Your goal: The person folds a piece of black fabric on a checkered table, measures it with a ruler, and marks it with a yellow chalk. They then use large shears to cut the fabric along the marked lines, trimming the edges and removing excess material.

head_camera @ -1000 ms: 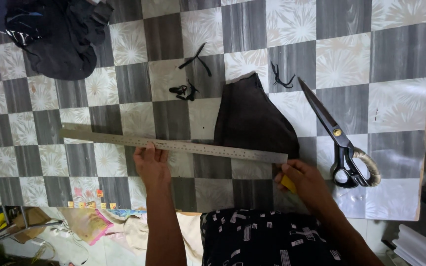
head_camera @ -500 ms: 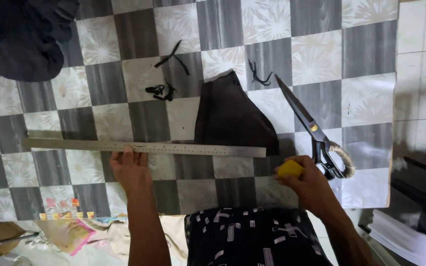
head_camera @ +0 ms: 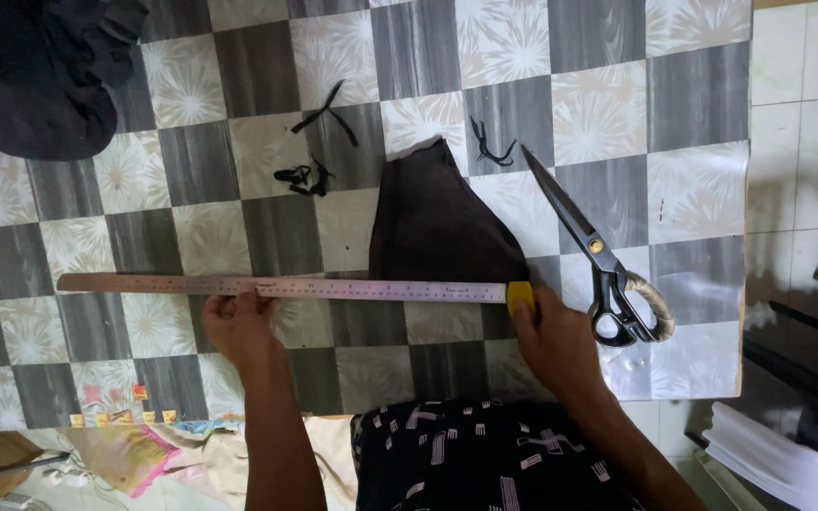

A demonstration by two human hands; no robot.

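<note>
A long metal ruler lies flat across the checkered mat, over the lower edge of a dark brown piece of cloth. My left hand presses on the ruler's near edge, left of the cloth. Fingers of my right hand pinch a small yellow piece of chalk at the ruler's right end, beside the cloth's lower right corner. Large black-handled scissors rest just right of that hand, blades pointing up and left.
Black fabric scraps and threads lie above the cloth. A dark heap of fabric fills the top left corner. The mat's right edge meets white tiles. Colourful cloth and white sheets lie near my patterned lap.
The ruler has shifted so its right end sits at the cloth's lower right corner. My right hand brought the yellow chalk up against that end. The view has drifted to the right.
</note>
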